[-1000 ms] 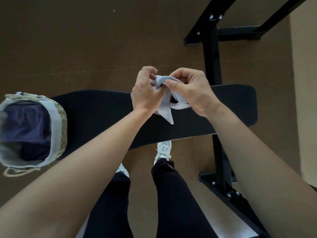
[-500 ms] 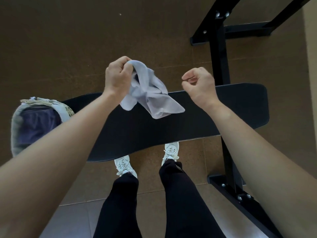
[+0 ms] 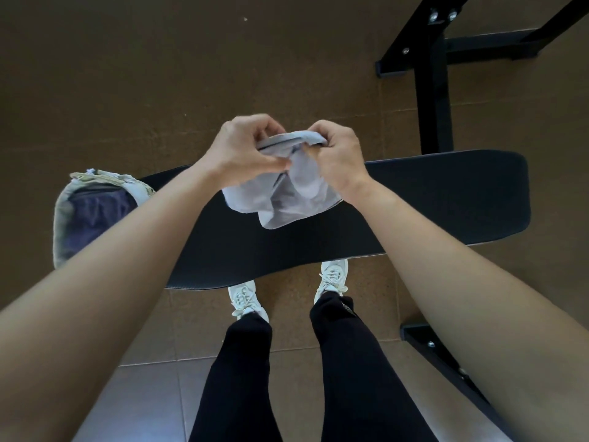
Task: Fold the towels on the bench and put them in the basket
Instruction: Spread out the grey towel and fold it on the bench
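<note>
Towel point(image 3: 288, 199) in both hands' grip above bench point(image 3: 446, 199).

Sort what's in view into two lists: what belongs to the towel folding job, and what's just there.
Part of the job:
- light grey towel, held by left hand and right hand
- black bench
- basket at the bench's left end, dark cloth inside

Just there:
- black metal frame
- white shoes
- brown floor

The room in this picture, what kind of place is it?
Probably a home gym or exercise corner: a padded black bench stands on a bolted black metal frame over a brown tiled floor.
</note>
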Motion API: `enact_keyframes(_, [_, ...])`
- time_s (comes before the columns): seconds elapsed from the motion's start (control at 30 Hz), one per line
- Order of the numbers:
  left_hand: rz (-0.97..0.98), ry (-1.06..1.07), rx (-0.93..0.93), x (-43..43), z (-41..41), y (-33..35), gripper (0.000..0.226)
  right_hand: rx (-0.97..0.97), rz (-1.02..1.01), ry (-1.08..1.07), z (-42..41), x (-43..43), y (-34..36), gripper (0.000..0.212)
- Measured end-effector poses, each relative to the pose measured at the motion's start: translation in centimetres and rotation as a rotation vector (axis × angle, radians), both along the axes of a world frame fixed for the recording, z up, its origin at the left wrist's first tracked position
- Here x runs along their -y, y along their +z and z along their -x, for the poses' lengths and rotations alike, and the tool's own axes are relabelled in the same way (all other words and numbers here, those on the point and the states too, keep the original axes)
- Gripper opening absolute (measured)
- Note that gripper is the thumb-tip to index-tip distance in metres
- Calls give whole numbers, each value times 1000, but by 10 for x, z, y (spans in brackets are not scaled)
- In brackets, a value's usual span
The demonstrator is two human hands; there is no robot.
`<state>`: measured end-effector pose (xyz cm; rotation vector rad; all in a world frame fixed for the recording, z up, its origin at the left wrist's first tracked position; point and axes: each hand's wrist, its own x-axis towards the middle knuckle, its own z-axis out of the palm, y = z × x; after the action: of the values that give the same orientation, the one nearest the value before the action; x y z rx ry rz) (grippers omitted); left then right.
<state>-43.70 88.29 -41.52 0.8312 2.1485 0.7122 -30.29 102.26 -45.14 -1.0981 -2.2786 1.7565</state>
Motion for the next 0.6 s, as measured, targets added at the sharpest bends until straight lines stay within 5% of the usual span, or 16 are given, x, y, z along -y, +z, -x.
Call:
enact_keyframes(0.13, [258,52,43,29,3,-25,19,41,152,-224,-13,-10,-5,9])
enact_keyframes(0.27, [-31,298,386,45,-8,-32,5,98,151,-567,-34,-18,-18,9])
enact_keyframes(0.33, [-164,339,515,41,-14,-29,18,250,-43,-609,-47,-6,-23,36])
enact_keyframes(0.4, [-239,369,623,29,-22,-23,28,270,-172,-550,-55,20,-23,43])
enact_keyframes(0.53, [-322,446,780,0,-36,-9,40,136,173,-90,-56,68,-22,51])
enact_keyframes(0.6, [-351,473,858,-6,-38,-2,44,136,192,-3,-47,78,-26,56])
